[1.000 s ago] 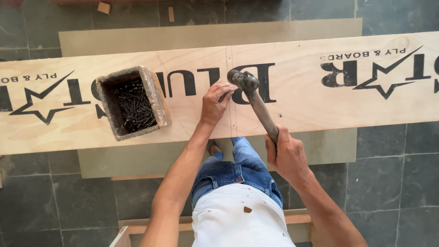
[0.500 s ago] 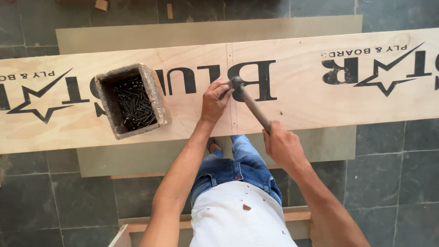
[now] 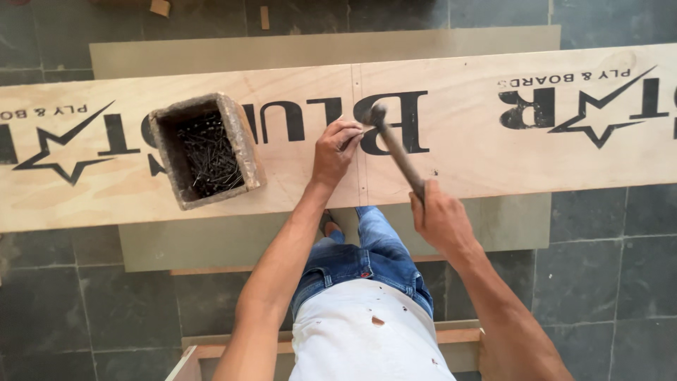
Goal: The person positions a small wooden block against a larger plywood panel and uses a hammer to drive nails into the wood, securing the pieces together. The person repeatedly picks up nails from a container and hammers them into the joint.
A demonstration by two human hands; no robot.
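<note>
Dark grey floor tiles (image 3: 606,282) lie under a long plywood board (image 3: 493,169), which rests flat across a greenish panel (image 3: 211,247), so that its face is raised and easy to reach for the seated person. The left hand (image 3: 336,149) rests on the board beside a thin pencil line, with its fingertips pinched together, probably to keep a small nail upright; the nail itself is too small to see. The right hand (image 3: 438,217) is closed around the handle of a hammer (image 3: 395,147), whose head stands just beside the left fingertips. Well to the left on the board stands a rough open box (image 3: 204,149), which holds a heap of dark nails (image 3: 210,159), within reach of the left hand.
</note>
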